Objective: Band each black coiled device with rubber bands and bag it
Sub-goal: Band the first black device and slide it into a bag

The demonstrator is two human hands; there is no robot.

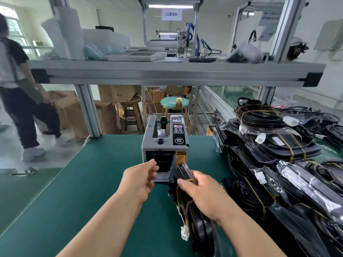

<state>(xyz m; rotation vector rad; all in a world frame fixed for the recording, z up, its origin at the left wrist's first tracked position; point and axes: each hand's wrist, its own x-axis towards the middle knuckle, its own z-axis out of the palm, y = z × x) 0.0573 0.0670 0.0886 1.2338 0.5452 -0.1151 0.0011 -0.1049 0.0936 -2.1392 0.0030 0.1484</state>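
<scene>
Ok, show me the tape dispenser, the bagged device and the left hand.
tape dispenser (150, 145): head view, grey top face.
bagged device (181, 170): head view, its upper end.
left hand (141, 179): head view, back of hand.

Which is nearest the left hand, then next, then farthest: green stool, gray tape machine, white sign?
1. Gray tape machine, just ahead of the left hand.
2. Green stool, farther back, middle.
3. White sign, far back, high.

— What can be seen of the worker's own body?
— Just two arms. The left forearm (104, 225) and the right forearm (246, 236) are both bare.
— Anything on the hands?
— The left hand (141, 179) and the right hand (202, 191) are bare too, with short, plain nails.
</scene>
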